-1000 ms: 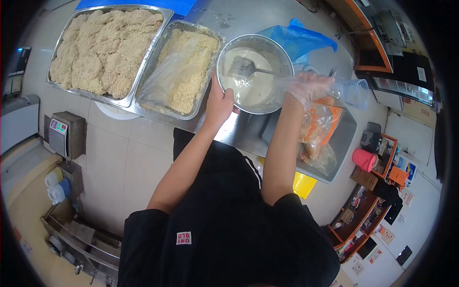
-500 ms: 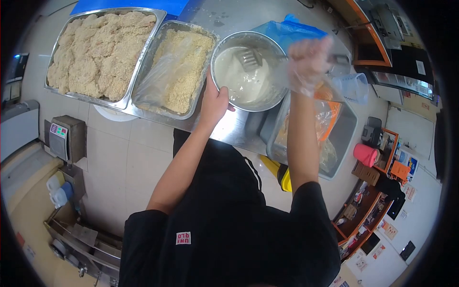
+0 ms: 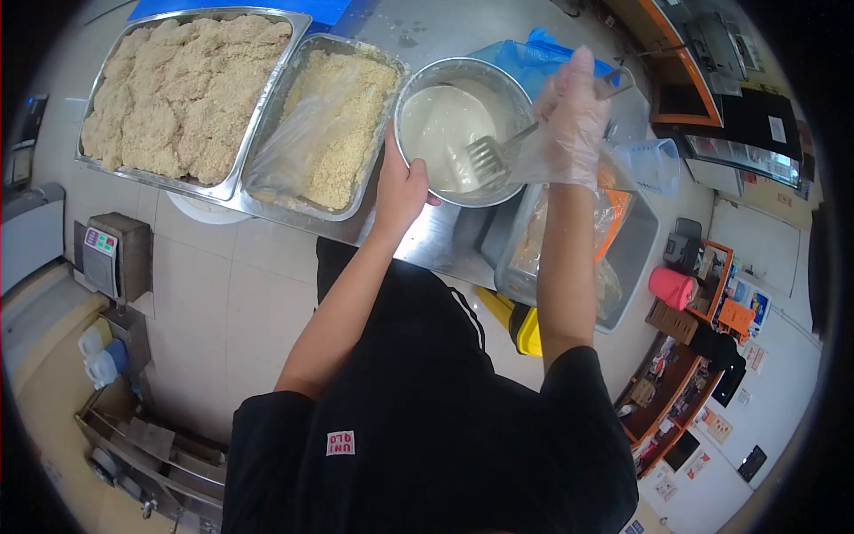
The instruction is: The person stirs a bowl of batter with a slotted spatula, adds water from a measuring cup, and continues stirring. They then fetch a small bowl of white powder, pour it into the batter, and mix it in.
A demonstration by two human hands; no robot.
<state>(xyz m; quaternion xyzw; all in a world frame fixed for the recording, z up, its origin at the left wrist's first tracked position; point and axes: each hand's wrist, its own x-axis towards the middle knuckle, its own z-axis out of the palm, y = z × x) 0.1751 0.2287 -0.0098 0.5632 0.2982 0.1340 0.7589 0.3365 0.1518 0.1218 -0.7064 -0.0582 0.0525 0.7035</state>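
Observation:
My left hand (image 3: pixel 405 191), bare, grips the near left side of a round metal bowl (image 3: pixel 419 89), its thumb on the outside near the rim. Off-white batter (image 3: pixel 449 125) fills the bowl's lower part. In a clear plastic glove, my right hand (image 3: pixel 574 120) is closed round the metal handle of a slotted spatula (image 3: pixel 485 163), above the bowl's right side. The spatula's slotted head dips at the batter's surface, near the front of the bowl.
Left of the bowl stand a metal tray of crumbs (image 3: pixel 342 116) with a plastic bag and a larger tray of coated pieces (image 3: pixel 182 98). A grey tub (image 3: pixel 648 254), a clear measuring jug (image 3: pixel 656 165) and a blue bag (image 3: pixel 520 62) are at the right.
The spatula's head has moved from the back of the bowl toward the front and right. My right hand has turned a little and shows less blur. My left hand still holds the bowl.

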